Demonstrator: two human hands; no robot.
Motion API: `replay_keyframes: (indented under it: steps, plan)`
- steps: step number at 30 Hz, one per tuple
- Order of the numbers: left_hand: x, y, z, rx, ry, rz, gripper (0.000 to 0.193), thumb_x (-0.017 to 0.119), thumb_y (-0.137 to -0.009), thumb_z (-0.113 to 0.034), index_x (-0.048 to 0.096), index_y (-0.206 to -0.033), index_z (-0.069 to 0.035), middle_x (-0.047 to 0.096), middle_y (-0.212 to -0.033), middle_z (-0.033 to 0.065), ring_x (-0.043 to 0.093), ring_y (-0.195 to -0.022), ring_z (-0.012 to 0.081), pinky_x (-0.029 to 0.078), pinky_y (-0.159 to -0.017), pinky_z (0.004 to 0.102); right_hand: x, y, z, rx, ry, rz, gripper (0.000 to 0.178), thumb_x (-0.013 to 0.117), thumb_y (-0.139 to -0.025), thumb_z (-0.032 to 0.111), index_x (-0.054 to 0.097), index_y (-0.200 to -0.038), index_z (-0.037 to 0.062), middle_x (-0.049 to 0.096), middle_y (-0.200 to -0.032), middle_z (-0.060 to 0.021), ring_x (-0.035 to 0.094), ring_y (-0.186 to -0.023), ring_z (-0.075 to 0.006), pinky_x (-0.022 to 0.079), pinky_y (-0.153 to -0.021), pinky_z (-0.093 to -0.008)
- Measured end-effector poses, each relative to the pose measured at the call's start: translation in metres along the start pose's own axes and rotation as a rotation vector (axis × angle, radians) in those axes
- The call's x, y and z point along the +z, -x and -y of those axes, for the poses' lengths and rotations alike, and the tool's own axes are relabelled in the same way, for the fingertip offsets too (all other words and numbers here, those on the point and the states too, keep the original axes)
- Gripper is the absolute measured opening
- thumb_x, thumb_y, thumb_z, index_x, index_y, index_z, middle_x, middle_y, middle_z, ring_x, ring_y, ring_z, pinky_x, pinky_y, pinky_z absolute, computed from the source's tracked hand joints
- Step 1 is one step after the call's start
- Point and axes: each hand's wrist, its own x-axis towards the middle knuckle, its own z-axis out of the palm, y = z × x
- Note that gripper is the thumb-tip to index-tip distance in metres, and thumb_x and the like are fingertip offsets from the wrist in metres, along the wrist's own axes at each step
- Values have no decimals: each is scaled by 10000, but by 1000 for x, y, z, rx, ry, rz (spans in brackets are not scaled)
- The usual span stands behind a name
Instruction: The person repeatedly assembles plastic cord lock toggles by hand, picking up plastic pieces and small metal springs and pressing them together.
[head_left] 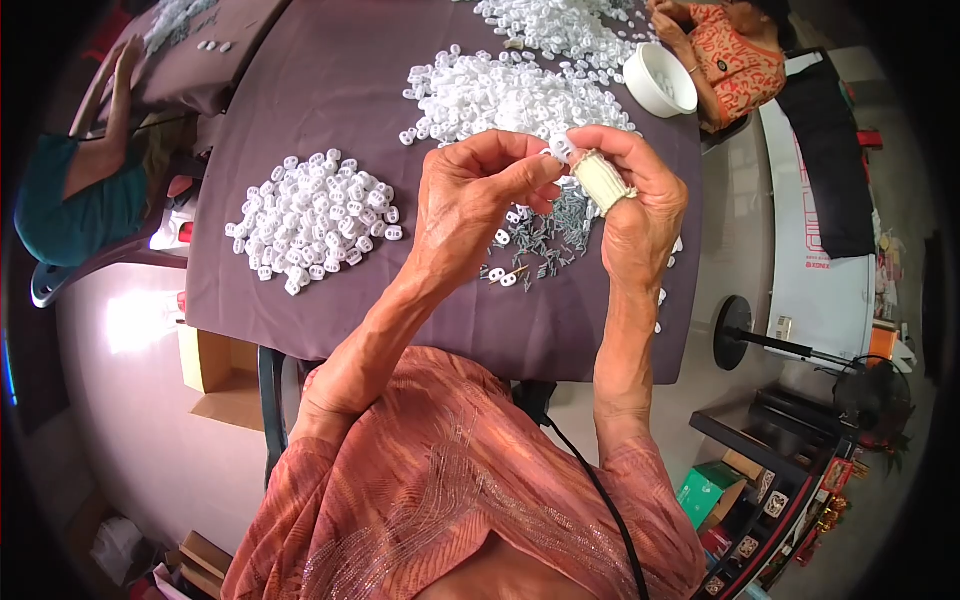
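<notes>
Above the table my two hands meet at a small white two-hole plastic piece (pixel 562 148). My left hand (pixel 458 205) is closed, with thumb and index finger pinched at its left side. My right hand (pixel 640 215) grips the piece from the other side, its fingers bent round. A cream ribbed cloth sleeve (pixel 602 183) covers the right thumb. Whether a smaller part is between the fingertips is hidden. Below the hands lies a scatter of small grey pins (pixel 562 238), with a few white pieces (pixel 508 279) at its near edge.
A heap of white pieces (pixel 313 218) lies to the left, a larger heap (pixel 500 92) beyond my hands. A white tub (pixel 660 82) stands at the back right beside a person in an orange patterned top (pixel 735 60). Another person in teal (pixel 75 200) sits at the left.
</notes>
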Motion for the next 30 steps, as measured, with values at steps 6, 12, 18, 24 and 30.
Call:
replay_keyframes:
  steps: [6, 12, 18, 24, 30]
  plan:
    - [1, -1, 2, -2, 14, -11, 173, 647, -759, -81, 606, -865, 50, 616, -720, 88, 603, -647, 151, 503, -602, 267, 0, 1, -4, -4, 13, -1, 226, 494, -714, -89, 610, -904, -53, 614, -836, -81, 570, -760, -106, 443, -710, -207]
    - [0, -4, 6, 6, 31, 14, 194, 655, -758, -97, 606, -871, 53, 620, -730, 101, 609, -649, 164, 511, -607, 276, -2, 2, -6, 16, 9, -4, 224, 502, -718, -80, 613, -909, -45, 615, -839, -76, 569, -760, -104, 442, -711, -209]
    - [-2, -6, 9, -7, 16, 31, 207, 650, -765, -112, 604, -879, 54, 619, -736, 114, 613, -655, 170, 517, -616, 275, -4, 2, -8, 26, 10, -2, 232, 491, -722, -77, 615, -914, -39, 617, -845, -71, 566, -766, -100, 439, -713, -204]
    - [-5, -7, 9, -67, 31, 34, 213, 621, -793, -133, 596, -886, 58, 622, -765, 106, 615, -667, 162, 519, -624, 270, -3, 2, -10, 43, 50, 28, 232, 485, -729, -65, 613, -920, -35, 618, -843, -63, 564, -770, -91, 439, -704, -202]
    - [-9, -11, 15, -158, 119, 1, 189, 593, -811, -118, 587, -900, 49, 617, -825, 101, 611, -736, 159, 509, -692, 288, 5, 4, -17, -161, 367, -6, 333, 640, -671, -15, 581, -996, 18, 617, -893, -65, 586, -785, -145, 460, -690, -252]
